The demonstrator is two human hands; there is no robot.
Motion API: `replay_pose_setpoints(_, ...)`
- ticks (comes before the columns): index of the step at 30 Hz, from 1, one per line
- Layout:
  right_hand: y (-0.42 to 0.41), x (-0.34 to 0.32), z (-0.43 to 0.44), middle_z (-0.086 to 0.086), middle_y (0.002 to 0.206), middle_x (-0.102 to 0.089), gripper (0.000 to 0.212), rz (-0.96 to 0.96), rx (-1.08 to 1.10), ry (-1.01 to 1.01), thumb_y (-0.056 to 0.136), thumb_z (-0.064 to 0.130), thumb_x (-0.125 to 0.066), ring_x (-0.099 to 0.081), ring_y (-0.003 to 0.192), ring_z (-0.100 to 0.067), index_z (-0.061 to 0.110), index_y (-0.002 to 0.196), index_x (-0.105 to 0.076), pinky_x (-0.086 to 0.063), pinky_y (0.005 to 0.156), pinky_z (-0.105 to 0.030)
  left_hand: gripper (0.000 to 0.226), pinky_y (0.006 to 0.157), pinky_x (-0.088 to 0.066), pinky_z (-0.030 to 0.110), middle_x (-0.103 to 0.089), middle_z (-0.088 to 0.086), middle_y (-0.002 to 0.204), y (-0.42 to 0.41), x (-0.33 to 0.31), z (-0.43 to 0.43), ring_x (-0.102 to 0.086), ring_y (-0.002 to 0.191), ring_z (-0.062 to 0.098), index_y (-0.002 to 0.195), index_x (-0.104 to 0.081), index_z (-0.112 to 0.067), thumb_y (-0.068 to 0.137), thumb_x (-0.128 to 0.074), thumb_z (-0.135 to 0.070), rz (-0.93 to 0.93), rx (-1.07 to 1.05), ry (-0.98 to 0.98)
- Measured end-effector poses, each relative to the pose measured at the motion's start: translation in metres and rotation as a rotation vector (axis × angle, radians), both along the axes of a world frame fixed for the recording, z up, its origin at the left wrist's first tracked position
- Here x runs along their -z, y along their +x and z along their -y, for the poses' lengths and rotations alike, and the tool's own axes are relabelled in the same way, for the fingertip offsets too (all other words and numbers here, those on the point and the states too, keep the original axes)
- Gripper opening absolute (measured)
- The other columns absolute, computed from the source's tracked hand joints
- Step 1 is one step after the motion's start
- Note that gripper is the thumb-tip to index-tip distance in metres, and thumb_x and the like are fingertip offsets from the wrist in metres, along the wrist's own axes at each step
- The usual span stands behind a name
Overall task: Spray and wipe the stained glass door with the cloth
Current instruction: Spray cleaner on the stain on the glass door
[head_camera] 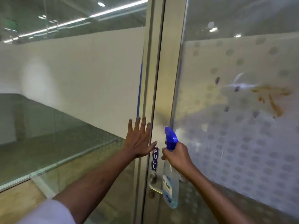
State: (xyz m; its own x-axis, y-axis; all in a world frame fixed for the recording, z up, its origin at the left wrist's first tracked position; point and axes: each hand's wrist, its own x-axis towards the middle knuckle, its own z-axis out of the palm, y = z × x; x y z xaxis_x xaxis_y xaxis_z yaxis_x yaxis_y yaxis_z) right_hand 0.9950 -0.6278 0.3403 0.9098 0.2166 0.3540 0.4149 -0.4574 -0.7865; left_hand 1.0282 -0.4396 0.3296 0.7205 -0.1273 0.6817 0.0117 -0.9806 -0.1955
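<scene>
While your left hand (140, 139) presses flat and spread on the door frame (159, 88), your right hand (177, 155) grips the spray bottle (170, 180) beside brown-smeared glass (267, 97).

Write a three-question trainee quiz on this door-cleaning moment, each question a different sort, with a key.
1. True or false: the left hand holds the cloth.
2. Multiple choice: the brown stain on the glass door lies A) below the door handle, B) up and to the right of the spray bottle, C) on the PULL sticker.
3. Fill in: the right hand grips the bottle just under its blue ____.

Key:
1. False; it is open and flat against the door frame, and no cloth is in view.
2. B
3. trigger head
</scene>
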Motion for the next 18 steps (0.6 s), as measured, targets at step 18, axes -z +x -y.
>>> replay_pose_setpoints(18, -0.092, 0.012, -0.285, -0.010, 0.065, -0.057, 0.016, -0.148, -0.341, 0.052, 0.070, -0.004, -0.065, -0.056, 0.060, -0.019, 0.010, 0.069, -0.057, -0.045, 0.059, -0.036, 0.084, 0.111, -0.017, 0.063, -0.028, 0.027, 0.151, -0.183, 0.035, -0.272, -0.028, 0.137, 0.043, 0.142, -0.033, -0.004, 0.085, -0.032, -0.066, -0.208, -0.445, 0.006)
